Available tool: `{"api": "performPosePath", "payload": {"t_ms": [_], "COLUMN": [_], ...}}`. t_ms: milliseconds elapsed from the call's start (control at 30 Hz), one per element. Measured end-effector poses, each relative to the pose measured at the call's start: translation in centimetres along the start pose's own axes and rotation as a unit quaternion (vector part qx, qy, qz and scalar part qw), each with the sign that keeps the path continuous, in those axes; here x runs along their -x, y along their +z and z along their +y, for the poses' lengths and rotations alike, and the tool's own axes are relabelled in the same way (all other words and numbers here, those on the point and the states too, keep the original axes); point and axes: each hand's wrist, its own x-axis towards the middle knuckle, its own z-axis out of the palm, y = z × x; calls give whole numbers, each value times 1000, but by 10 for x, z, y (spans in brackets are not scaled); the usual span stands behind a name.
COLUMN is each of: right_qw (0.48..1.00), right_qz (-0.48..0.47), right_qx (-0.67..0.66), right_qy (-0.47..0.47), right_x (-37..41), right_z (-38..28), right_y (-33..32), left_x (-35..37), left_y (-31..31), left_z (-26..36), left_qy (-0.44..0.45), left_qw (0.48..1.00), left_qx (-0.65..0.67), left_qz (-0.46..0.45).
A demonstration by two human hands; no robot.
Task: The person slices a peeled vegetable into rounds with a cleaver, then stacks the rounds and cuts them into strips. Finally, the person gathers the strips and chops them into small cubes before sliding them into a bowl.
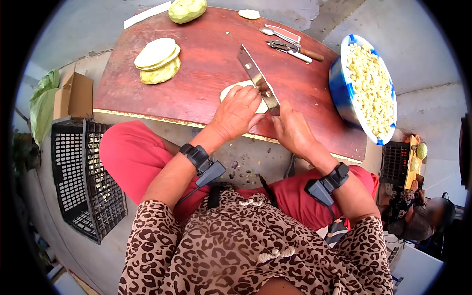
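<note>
My left hand (237,110) presses its bent fingers down on a round, pale slice (226,92) of peeled fruit or vegetable near the table's front edge. Most of the slice is hidden under that hand. In my right hand (294,129) is the handle of a cleaver (257,76), with the fingers wrapped round it. Its broad blade stands across the right part of the slice, close beside my left fingertips, and points away from me. Farther back on the left lies a stack of pale round slices (157,54) on a yellowish cut piece (161,73).
The red wooden table (201,59) carries a peeled green fruit (187,10), an end piece (249,14), a spoon (267,30) and a peeler (279,45). A blue-white basin (339,91) of diced pieces stands right. Black crates (88,177) sit left; another person (418,216) is far right.
</note>
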Motion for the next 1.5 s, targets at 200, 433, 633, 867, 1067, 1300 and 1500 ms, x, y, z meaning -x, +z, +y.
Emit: {"api": "performPosePath", "payload": {"t_ms": [200, 433, 633, 867, 1067, 1300, 1500], "right_qw": [1000, 999, 998, 999, 1000, 1000, 1000], "right_qz": [-23, -36, -47, -13, -8, -16, -23], "right_qx": [-8, 15, 20, 24, 4, 3, -9], "right_qy": [18, 21, 27, -20, -4, -2, -1], "right_x": [10, 22, 23, 5, -1, 17, 31], "right_z": [-20, -29, -30, -19, -10, -26, -24], "right_y": [-20, -25, -28, -1, 3, -12, -10], "left_x": [2, 4, 4, 1, 8, 11, 11], "left_y": [0, 1, 2, -4, -2, 1, 2], "left_z": [0, 0, -2, 3, -1, 0, -1], "left_qy": [6, -7, -8, -2, -4, -10, -4], "left_qw": [999, 1000, 1000, 1000, 999, 999, 999], "left_qx": [0, -5, 17, 17, 29, 32, 25], "left_qz": [37, 22, 20, 11, 12, 31, 31]}}
